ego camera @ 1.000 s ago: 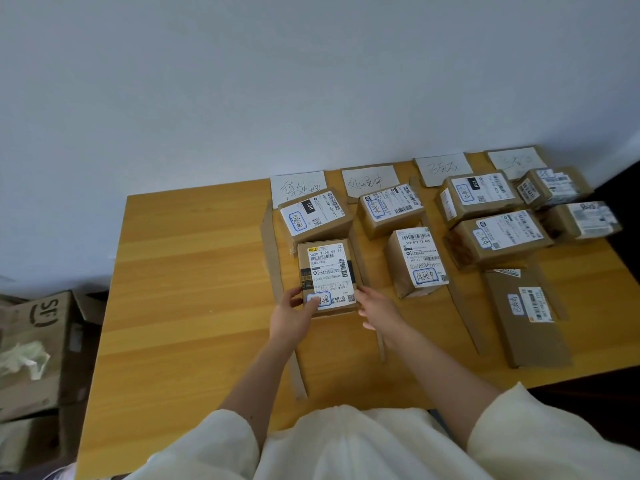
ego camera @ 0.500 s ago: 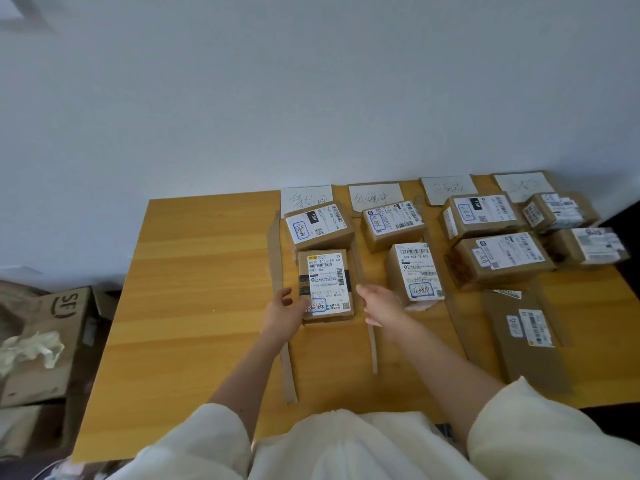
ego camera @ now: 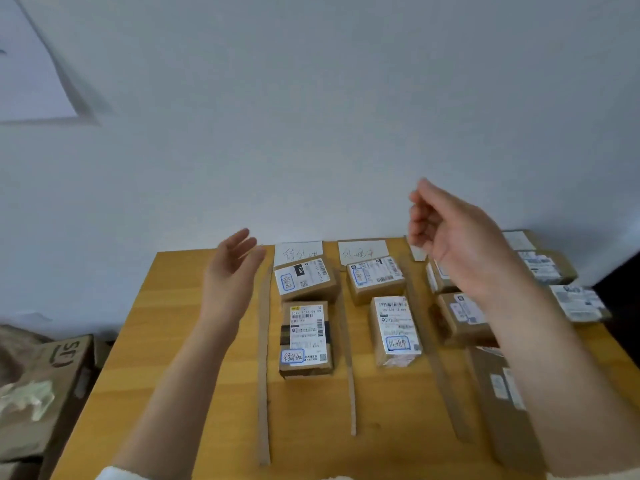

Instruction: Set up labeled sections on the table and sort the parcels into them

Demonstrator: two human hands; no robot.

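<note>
Brown parcels with white shipping labels lie on the wooden table (ego camera: 180,341) in columns split by cardboard strips (ego camera: 264,358). White handwritten paper labels (ego camera: 298,251) sit at the far edge. The first column holds a far parcel (ego camera: 306,279) and a near parcel (ego camera: 304,337). The second column holds two more parcels (ego camera: 394,329). My left hand (ego camera: 232,268) is raised above the table's left part, fingers apart, empty. My right hand (ego camera: 457,237) is lifted higher, fingers loosely curled, holding nothing, and it hides part of the right-hand parcels.
A flat cardboard parcel (ego camera: 502,393) lies near the right front. More parcels (ego camera: 575,301) sit at the far right by the table edge. A cardboard box marked SF (ego camera: 52,375) with crumpled paper stands on the floor to the left. A white wall rises behind the table.
Both hands have let go of the near parcel in the first column and risen above the table. The camera has tilted upward.
</note>
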